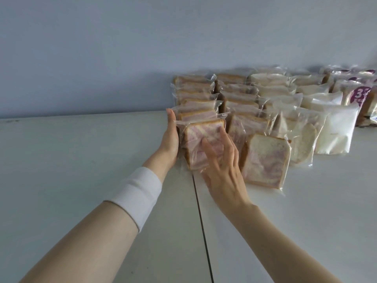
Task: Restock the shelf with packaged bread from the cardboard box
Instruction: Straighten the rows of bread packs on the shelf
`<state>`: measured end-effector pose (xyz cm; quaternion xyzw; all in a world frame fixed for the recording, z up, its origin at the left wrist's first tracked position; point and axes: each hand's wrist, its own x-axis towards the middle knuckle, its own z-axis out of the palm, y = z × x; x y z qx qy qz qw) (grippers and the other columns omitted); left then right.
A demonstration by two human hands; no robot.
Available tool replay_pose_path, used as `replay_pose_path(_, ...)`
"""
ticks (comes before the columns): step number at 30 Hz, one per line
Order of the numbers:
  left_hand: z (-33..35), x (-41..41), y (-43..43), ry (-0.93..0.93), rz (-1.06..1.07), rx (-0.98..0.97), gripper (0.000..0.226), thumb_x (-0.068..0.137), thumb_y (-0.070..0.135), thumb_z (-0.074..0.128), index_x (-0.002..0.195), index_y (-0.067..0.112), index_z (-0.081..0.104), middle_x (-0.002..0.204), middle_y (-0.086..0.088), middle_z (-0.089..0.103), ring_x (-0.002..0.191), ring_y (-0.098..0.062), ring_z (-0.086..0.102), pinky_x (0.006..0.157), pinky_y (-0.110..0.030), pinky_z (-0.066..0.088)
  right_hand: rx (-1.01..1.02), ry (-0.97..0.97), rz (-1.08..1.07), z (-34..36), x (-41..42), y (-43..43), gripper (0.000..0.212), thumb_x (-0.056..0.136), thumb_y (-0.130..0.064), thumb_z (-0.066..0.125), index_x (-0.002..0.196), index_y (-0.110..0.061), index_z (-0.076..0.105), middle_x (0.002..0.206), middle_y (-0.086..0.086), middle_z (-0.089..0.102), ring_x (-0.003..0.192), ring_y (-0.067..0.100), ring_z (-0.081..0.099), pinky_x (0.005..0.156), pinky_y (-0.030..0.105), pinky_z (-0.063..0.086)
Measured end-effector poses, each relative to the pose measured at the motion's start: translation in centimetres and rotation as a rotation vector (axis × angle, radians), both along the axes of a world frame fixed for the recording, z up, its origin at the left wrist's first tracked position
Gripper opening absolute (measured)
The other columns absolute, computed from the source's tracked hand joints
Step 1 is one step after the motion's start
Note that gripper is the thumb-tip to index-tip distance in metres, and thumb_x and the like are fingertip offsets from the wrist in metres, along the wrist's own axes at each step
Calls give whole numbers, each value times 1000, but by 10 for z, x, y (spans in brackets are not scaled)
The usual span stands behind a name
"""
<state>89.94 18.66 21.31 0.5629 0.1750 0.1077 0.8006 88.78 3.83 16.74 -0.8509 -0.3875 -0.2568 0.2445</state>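
Bread pack (201, 142) steadied on shelf (81, 160).
Left hand (170, 137) lay flat at its 9 o'clock edge; right hand (221, 160), fingers spread, pressed its front. Purple label (360, 94) read "3".

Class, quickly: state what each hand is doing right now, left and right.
Left hand: open, palm flat against the left side of the front pink-swirl bread packet.
Right hand: open, fingers spread across that packet's front; no closed grip visible.

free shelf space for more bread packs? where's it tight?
Bare shelf lies left of the left hand and the pink-swirl row, back to the wall. The near strip in front of the white-bread packs is also bare. Tight: between the rows, and around the front pink-swirl pack both hands touch.
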Motion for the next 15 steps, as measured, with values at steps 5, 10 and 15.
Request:
replay_pose_path(5,10,11,9,-38,96,-66,71,90,66,8,102,26,66,103,-5,73,94,-17,70,87,-33,55,81,70,-139,6,-6,7,68,67,-9,80,127,-18,48,139,18,25,119,37,45,83,34,52)
replay_pose_path(10,18,25,1,-98,100,-164,68,89,68,10,110,28,61,113,-7,68,112,-29,61,101,-46,45,156,126,-294,5,1,27,95,61,11,76,138,-24,34,140,17,26,121,35,50,74,29,55)
replay_pose_path(15,12,21,-1,-73,82,-128,80,88,68,5,136,20,47,133,-12,56,123,-28,53,105,-43,42,179,138,-330,2,-2,33,93,66,13,71,142,-18,29,144,18,23,123,37,50,63,28,55)
